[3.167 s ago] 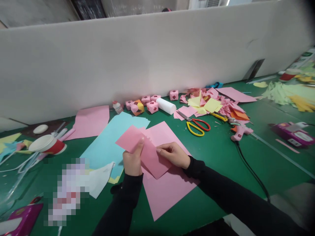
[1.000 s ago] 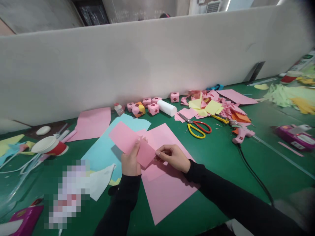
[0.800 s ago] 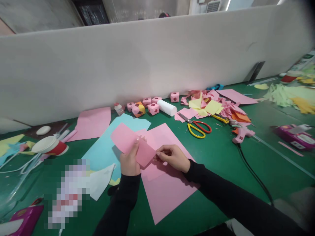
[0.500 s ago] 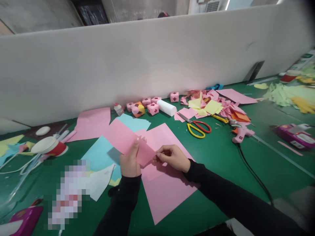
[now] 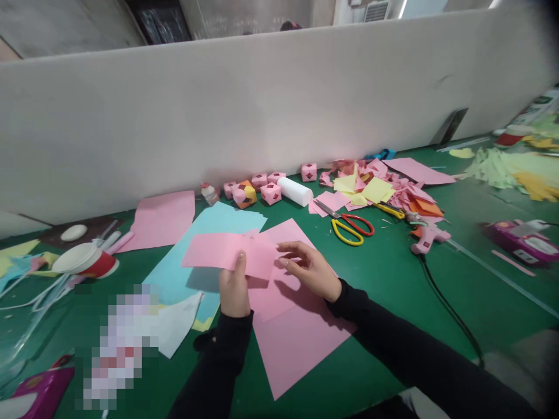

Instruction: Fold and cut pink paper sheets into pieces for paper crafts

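Note:
My left hand point(image 5: 234, 288) grips a folded-looking pink paper strip point(image 5: 213, 251), thumb on top and fingers hidden beneath. The strip lies nearly level in the air. By its right end hovers my right hand point(image 5: 311, 272), fingers bent and thumb apart from them, with nothing visible between; whether a fingertip touches the paper edge I cannot tell. Below both hands lie larger pink paper sheets point(image 5: 301, 355), partly overlapping. To their left spreads light blue paper point(image 5: 174, 279), partly covered by the strip.
Scissors point(image 5: 349, 227) with red and yellow handles lie to the right, beside pink and yellow paper scraps point(image 5: 378, 191). Farther right are a pink glue gun point(image 5: 430, 237) and its black cord. Small pink paper cubes point(image 5: 271, 193) stand by the white partition point(image 5: 262, 116). A paper cup point(image 5: 98, 263) lies left.
The pink strip has turned from a steep slant to nearly level in my left hand. My right hand has risen slightly and its pinch on the strip's corner has loosened.

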`<state>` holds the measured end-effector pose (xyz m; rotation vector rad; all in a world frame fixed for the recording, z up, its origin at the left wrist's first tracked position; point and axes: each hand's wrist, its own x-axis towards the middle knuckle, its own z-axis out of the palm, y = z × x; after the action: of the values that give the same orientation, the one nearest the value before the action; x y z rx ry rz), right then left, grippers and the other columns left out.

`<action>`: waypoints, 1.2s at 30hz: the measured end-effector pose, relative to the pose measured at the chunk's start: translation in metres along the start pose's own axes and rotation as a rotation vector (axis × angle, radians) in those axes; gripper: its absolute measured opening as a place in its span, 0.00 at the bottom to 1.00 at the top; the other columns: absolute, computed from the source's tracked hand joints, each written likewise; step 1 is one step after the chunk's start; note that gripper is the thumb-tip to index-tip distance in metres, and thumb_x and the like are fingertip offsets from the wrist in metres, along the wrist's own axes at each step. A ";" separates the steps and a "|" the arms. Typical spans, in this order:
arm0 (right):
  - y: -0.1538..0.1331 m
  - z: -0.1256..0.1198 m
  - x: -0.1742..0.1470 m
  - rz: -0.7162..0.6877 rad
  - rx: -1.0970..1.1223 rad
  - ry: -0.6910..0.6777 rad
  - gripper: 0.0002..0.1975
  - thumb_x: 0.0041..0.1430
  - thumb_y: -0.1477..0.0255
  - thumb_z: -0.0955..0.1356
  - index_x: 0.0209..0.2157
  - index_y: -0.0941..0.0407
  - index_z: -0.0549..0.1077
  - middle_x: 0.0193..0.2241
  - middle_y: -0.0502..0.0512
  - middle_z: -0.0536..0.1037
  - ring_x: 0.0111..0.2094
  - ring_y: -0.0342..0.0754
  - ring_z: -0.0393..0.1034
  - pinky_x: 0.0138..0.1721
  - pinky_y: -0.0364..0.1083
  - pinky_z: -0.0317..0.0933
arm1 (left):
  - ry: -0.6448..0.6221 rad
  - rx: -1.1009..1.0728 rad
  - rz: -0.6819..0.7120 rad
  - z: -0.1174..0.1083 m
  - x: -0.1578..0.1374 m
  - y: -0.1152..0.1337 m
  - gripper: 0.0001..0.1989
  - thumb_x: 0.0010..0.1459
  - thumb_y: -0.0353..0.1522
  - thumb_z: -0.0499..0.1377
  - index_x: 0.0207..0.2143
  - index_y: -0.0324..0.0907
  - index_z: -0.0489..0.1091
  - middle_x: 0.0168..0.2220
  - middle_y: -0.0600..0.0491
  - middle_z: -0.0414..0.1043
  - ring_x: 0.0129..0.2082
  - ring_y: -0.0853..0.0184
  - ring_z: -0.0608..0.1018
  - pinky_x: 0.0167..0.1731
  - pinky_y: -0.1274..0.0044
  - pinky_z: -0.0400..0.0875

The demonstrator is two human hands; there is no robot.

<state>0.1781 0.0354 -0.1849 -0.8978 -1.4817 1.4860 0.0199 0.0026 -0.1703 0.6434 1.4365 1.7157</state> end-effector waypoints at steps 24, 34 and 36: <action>0.005 0.001 -0.001 0.000 -0.088 -0.041 0.19 0.58 0.59 0.67 0.47 0.56 0.70 0.46 0.60 0.75 0.39 0.46 0.73 0.38 0.46 0.69 | -0.360 0.375 0.180 0.008 -0.010 0.008 0.16 0.55 0.41 0.60 0.41 0.41 0.75 0.45 0.44 0.76 0.56 0.57 0.70 0.58 0.72 0.58; -0.004 0.002 -0.007 -0.121 -0.280 -0.059 0.27 0.45 0.60 0.75 0.46 0.55 0.70 0.44 0.58 0.76 0.42 0.49 0.73 0.43 0.48 0.67 | -0.393 0.442 0.180 0.003 -0.005 0.002 0.25 0.55 0.48 0.57 0.48 0.40 0.68 0.46 0.44 0.74 0.48 0.58 0.75 0.49 0.69 0.67; -0.004 0.003 -0.008 -0.169 -0.324 -0.047 0.26 0.46 0.61 0.75 0.45 0.55 0.70 0.44 0.57 0.76 0.44 0.49 0.72 0.46 0.49 0.66 | -0.392 0.452 0.169 0.002 -0.004 0.001 0.26 0.55 0.48 0.58 0.49 0.40 0.68 0.45 0.44 0.75 0.46 0.59 0.76 0.48 0.70 0.68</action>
<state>0.1787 0.0265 -0.1816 -0.9043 -1.8203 1.1708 0.0239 0.0002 -0.1680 1.2992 1.5182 1.2875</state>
